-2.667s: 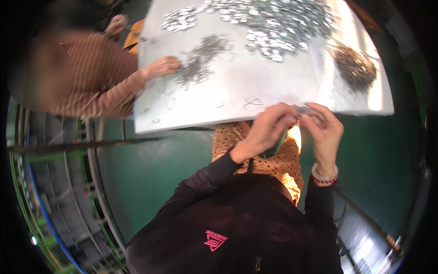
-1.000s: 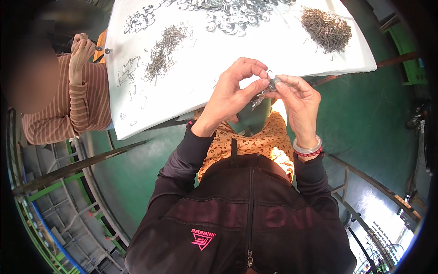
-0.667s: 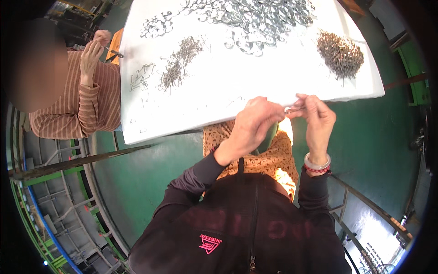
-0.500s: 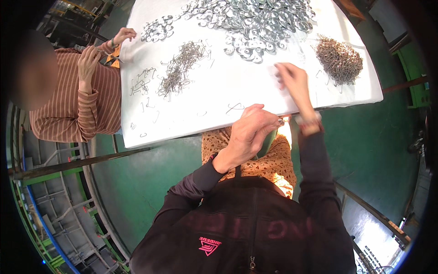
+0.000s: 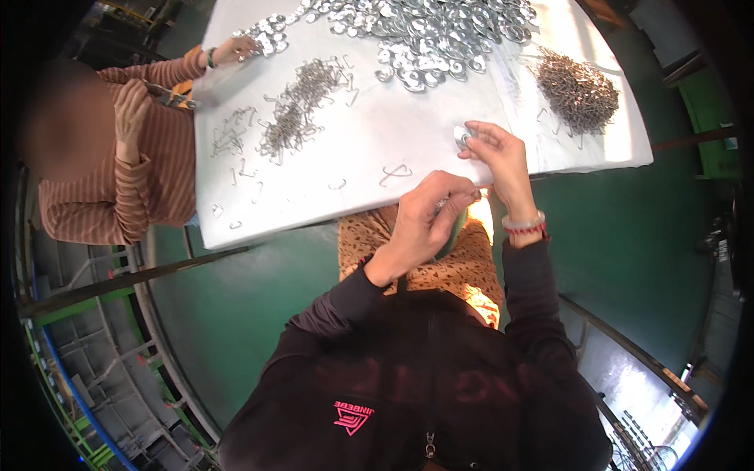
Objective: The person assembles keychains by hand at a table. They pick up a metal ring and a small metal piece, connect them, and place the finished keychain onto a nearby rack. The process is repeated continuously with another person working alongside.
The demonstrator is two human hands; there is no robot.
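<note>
My right hand (image 5: 505, 161) pinches a round shiny metal disc (image 5: 462, 138) above the table's near edge. Beside it, my left hand (image 5: 426, 213) is closed, thumb against fingers; a small glint of metal shows between them, too little to name. Just left of the hands, a few thin bent wire hooks (image 5: 395, 174) lie on the white tabletop (image 5: 353, 149). A large heap of similar discs (image 5: 440, 39) spreads across the far side. Over to the right is a pile of brownish metal hooks (image 5: 577, 93).
A co-worker in a striped top (image 5: 161, 177) sits at the left edge, one hand (image 5: 236, 49) at a small group of discs (image 5: 271, 35). More grey hooks (image 5: 294, 110) are piled between us. Green floor (image 5: 628, 235) surrounds the table.
My right hand has drawn back slightly toward my left hand, and a disc now shows clearly in its fingers. The co-worker's far hand has reached onto the small disc group.
</note>
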